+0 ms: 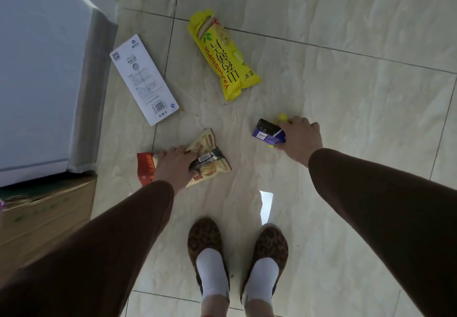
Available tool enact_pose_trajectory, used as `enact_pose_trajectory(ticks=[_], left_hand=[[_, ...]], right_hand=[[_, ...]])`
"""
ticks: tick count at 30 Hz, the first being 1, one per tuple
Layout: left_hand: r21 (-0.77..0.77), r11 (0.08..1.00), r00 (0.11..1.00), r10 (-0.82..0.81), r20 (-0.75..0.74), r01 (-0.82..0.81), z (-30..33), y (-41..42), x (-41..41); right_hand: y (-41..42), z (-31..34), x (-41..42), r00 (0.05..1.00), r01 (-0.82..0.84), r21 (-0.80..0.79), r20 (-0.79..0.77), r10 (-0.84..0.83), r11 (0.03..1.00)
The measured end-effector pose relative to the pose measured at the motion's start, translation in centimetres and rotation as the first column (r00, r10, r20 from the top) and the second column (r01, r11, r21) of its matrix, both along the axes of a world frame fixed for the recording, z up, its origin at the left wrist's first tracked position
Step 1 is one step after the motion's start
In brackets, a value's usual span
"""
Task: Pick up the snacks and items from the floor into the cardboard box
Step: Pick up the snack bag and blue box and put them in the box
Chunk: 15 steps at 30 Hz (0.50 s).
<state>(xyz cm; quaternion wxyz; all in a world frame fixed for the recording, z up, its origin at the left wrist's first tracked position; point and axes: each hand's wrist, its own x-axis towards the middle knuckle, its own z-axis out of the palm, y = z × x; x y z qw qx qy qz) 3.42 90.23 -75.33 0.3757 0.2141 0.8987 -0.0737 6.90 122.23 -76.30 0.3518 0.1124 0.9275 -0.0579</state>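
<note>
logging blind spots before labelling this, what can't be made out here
Head view only:
- Cardboard box: cut off by the left edge and dim, so its opening is unseen.
- Small yellow item: mostly hidden under the right hand.
- Red packet: partly covered by the left hand.
- Fruit peeler card: fine print too small.

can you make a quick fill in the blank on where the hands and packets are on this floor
1. The left hand rests on a beige snack bag and a ____ packet beside it.
2. The right hand is on a ____ carton.
3. The long chip bag lying untouched is ____.
4. The white card reads "fruit ____".

Missing words: red; purple; yellow; peeler
</note>
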Motion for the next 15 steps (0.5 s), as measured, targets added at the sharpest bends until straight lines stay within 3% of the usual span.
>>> enact_pose_trajectory(ticks=[5, 10, 13, 15], left_hand=[[0.149, 0.968, 0.978, 0.196, 0.067, -0.204, 3.1, -0.3, 1.5], [0.215, 0.925, 0.950, 0.299, 0.088, -0.312, 8.2, -1.1, 3.1], [0.263, 0.880, 0.918, 0.389, 0.085, -0.397, 12.6, -2.2, 4.7], [0.287, 0.845, 0.890, 0.450, 0.073, -0.451, 15.2, -2.7, 5.9]], right_hand=[[-2.3, 3.5, 3.3, 0.974, 0.222, -0.093, 0.071, -0.216, 0.971], [-5.6, 9.2, 6.2, 0.864, 0.497, -0.313, 0.091, -0.495, 0.809], [-8.0, 14.0, 7.7, 0.799, 0.558, -0.461, 0.073, -0.597, 0.690], [-9.4, 16.7, 8.5, 0.790, 0.559, -0.495, 0.077, -0.608, 0.665]])
